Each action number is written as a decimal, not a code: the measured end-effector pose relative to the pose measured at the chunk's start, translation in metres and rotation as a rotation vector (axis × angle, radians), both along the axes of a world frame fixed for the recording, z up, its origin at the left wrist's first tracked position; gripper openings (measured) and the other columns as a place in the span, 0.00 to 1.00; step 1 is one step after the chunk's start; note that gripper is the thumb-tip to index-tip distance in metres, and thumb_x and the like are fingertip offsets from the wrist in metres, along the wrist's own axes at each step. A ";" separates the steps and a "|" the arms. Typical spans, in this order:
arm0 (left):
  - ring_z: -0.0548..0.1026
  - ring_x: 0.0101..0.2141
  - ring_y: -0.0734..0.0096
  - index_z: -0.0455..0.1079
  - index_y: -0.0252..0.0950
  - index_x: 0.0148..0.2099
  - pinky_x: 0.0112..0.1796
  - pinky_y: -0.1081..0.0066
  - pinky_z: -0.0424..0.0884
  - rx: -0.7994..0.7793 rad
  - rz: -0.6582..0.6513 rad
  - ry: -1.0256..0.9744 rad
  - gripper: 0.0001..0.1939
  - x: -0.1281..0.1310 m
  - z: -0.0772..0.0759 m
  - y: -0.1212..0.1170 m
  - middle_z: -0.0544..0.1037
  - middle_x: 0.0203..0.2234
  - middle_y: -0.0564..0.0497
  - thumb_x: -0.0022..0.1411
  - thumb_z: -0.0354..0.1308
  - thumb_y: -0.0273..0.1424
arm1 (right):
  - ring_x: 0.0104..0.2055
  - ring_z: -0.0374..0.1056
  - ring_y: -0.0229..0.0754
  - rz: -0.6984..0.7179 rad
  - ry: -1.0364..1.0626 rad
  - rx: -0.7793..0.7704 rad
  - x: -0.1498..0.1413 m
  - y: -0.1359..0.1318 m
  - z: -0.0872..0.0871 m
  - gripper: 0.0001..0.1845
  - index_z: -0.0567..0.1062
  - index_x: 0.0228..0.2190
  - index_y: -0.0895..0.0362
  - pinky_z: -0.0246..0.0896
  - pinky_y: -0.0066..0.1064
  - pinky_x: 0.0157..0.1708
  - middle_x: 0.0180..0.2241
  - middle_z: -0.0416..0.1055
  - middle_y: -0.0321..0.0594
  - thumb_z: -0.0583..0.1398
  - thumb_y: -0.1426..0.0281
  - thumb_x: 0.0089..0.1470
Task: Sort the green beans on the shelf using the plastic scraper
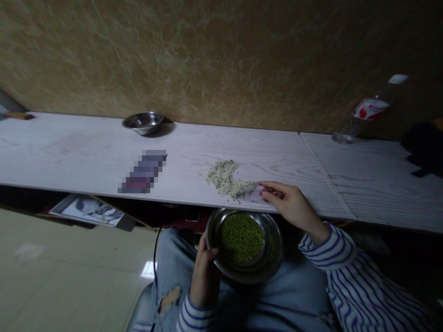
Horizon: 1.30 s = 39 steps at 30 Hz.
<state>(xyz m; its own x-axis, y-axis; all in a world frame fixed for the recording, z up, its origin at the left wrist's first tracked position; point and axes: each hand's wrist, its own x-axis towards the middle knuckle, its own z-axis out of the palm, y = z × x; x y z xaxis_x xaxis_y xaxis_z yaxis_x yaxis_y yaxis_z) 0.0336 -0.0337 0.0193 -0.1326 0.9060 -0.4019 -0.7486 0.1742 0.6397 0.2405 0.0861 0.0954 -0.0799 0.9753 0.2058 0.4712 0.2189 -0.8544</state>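
My left hand (203,274) grips the left rim of a steel bowl (273,258), which is just below the table's front edge, over my lap. Green mung beans (241,237) lie in the bowl. Above it, on the table, a spread pile of white grains mixed with dark green beans (223,177) reaches close to the edge. My right hand (287,203) pinches a thin, pale, see-through sheet (254,191), perhaps a plastic card. Its far end meets the right side of the pile. Exactly what the sheet is cannot be made out.
A second steel bowl (143,123) stands by the wall on the left. A blurred-out flat rectangle (143,171) lies in front of it. A clear bottle (367,110) with a white cap and a dark object (424,150) are at the right. Under the tabletop (69,147) is a shelf with papers (86,210).
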 end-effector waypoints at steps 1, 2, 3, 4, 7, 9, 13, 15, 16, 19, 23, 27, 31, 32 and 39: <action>0.71 0.58 0.44 0.76 0.41 0.56 0.56 0.52 0.66 0.000 0.003 -0.002 0.28 0.001 0.000 0.000 0.81 0.50 0.45 0.50 0.62 0.31 | 0.34 0.76 0.43 0.000 0.001 0.001 0.000 0.001 -0.001 0.17 0.83 0.43 0.57 0.74 0.34 0.36 0.35 0.82 0.45 0.62 0.69 0.51; 0.71 0.58 0.44 0.76 0.40 0.56 0.57 0.52 0.65 0.001 0.005 -0.003 0.28 0.001 0.001 0.000 0.81 0.50 0.45 0.50 0.62 0.31 | 0.33 0.76 0.42 -0.004 0.003 0.000 0.001 0.002 -0.002 0.17 0.83 0.44 0.57 0.74 0.34 0.35 0.35 0.82 0.44 0.62 0.69 0.52; 0.71 0.58 0.44 0.76 0.40 0.56 0.57 0.51 0.65 0.001 0.007 -0.004 0.29 0.001 0.001 0.000 0.81 0.50 0.45 0.49 0.62 0.31 | 0.32 0.76 0.42 -0.010 0.005 -0.001 0.001 0.003 -0.002 0.18 0.83 0.44 0.57 0.74 0.33 0.34 0.35 0.82 0.44 0.62 0.69 0.52; 0.70 0.58 0.44 0.76 0.40 0.56 0.57 0.51 0.64 -0.001 0.009 -0.005 0.29 0.002 0.001 0.000 0.81 0.50 0.45 0.49 0.62 0.31 | 0.31 0.76 0.42 -0.022 0.004 -0.001 0.002 0.005 -0.003 0.18 0.83 0.44 0.58 0.74 0.33 0.33 0.34 0.82 0.44 0.62 0.69 0.52; 0.69 0.60 0.44 0.76 0.41 0.56 0.58 0.51 0.64 -0.009 0.008 -0.014 0.29 0.001 0.001 0.001 0.81 0.51 0.45 0.48 0.62 0.30 | 0.30 0.76 0.42 -0.056 -0.010 0.003 0.006 0.009 -0.003 0.18 0.83 0.44 0.58 0.74 0.34 0.32 0.34 0.82 0.45 0.62 0.70 0.52; 0.69 0.60 0.44 0.76 0.41 0.56 0.58 0.51 0.64 -0.009 0.005 -0.021 0.30 0.001 0.002 0.001 0.81 0.52 0.45 0.48 0.62 0.30 | 0.31 0.76 0.42 -0.064 -0.016 0.007 0.009 0.011 -0.001 0.18 0.83 0.44 0.58 0.74 0.34 0.33 0.35 0.82 0.45 0.62 0.70 0.51; 0.68 0.60 0.45 0.76 0.40 0.57 0.59 0.52 0.62 0.017 0.039 -0.005 0.30 0.002 0.004 0.001 0.80 0.52 0.46 0.49 0.61 0.29 | 0.32 0.76 0.43 -0.060 0.001 0.017 0.012 0.008 0.003 0.18 0.83 0.45 0.58 0.75 0.35 0.34 0.37 0.82 0.45 0.62 0.69 0.52; 0.69 0.60 0.44 0.76 0.40 0.56 0.59 0.51 0.63 0.023 0.040 0.003 0.29 0.002 0.004 0.001 0.81 0.51 0.45 0.49 0.61 0.30 | 0.33 0.77 0.43 -0.053 0.003 0.011 0.011 0.005 0.004 0.18 0.83 0.45 0.58 0.75 0.35 0.35 0.37 0.82 0.45 0.62 0.69 0.52; 0.70 0.59 0.43 0.76 0.40 0.55 0.58 0.51 0.64 0.020 0.030 0.001 0.29 0.002 0.004 0.001 0.81 0.50 0.45 0.49 0.61 0.30 | 0.33 0.77 0.43 -0.048 0.001 0.006 0.010 0.004 0.004 0.18 0.83 0.45 0.58 0.75 0.35 0.35 0.37 0.82 0.45 0.62 0.69 0.52; 0.69 0.59 0.43 0.75 0.41 0.57 0.58 0.50 0.64 0.017 -0.008 -0.015 0.30 0.000 0.003 0.001 0.81 0.51 0.45 0.49 0.62 0.30 | 0.34 0.77 0.43 -0.035 0.001 0.003 0.005 0.003 0.003 0.18 0.83 0.44 0.58 0.75 0.35 0.36 0.37 0.82 0.45 0.62 0.69 0.52; 0.66 0.61 0.44 0.75 0.42 0.57 0.58 0.52 0.64 0.044 -0.029 -0.001 0.29 -0.003 0.000 0.001 0.80 0.53 0.46 0.50 0.63 0.31 | 0.36 0.77 0.43 -0.024 0.014 0.021 0.001 0.003 0.001 0.17 0.83 0.43 0.57 0.75 0.37 0.40 0.38 0.83 0.44 0.62 0.69 0.52; 0.68 0.60 0.43 0.76 0.42 0.56 0.57 0.51 0.65 0.044 -0.028 0.016 0.28 -0.006 -0.004 0.001 0.80 0.52 0.46 0.50 0.63 0.32 | 0.38 0.77 0.44 0.008 0.009 0.020 0.002 0.000 0.000 0.16 0.84 0.43 0.55 0.74 0.36 0.40 0.38 0.83 0.44 0.63 0.68 0.52; 0.70 0.57 0.44 0.76 0.42 0.54 0.56 0.51 0.65 0.041 -0.024 0.006 0.27 -0.007 -0.002 0.000 0.81 0.49 0.46 0.49 0.63 0.31 | 0.38 0.77 0.44 0.007 0.024 0.011 0.004 0.000 -0.002 0.17 0.84 0.43 0.56 0.74 0.36 0.40 0.38 0.83 0.45 0.63 0.68 0.51; 0.71 0.57 0.45 0.76 0.42 0.54 0.56 0.51 0.65 0.042 -0.028 0.008 0.26 -0.008 0.000 0.000 0.81 0.49 0.46 0.50 0.63 0.31 | 0.38 0.77 0.44 0.000 0.029 0.013 0.004 0.000 -0.003 0.17 0.84 0.43 0.57 0.74 0.36 0.40 0.38 0.83 0.45 0.63 0.69 0.51; 0.70 0.58 0.46 0.74 0.42 0.56 0.55 0.52 0.66 0.024 -0.035 0.073 0.27 -0.016 0.016 0.001 0.80 0.50 0.46 0.52 0.61 0.31 | 0.37 0.78 0.44 -0.029 0.091 0.020 0.005 -0.003 -0.008 0.16 0.84 0.42 0.57 0.75 0.38 0.41 0.37 0.83 0.44 0.63 0.68 0.51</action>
<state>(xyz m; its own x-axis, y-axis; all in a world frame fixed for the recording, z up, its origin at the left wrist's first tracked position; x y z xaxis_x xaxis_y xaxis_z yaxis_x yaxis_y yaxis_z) 0.0180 -0.0326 0.0358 -0.1290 0.9199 -0.3703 -0.6939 0.1830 0.6965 0.2460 0.0833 0.0874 -0.0319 0.9725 0.2308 0.3979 0.2242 -0.8896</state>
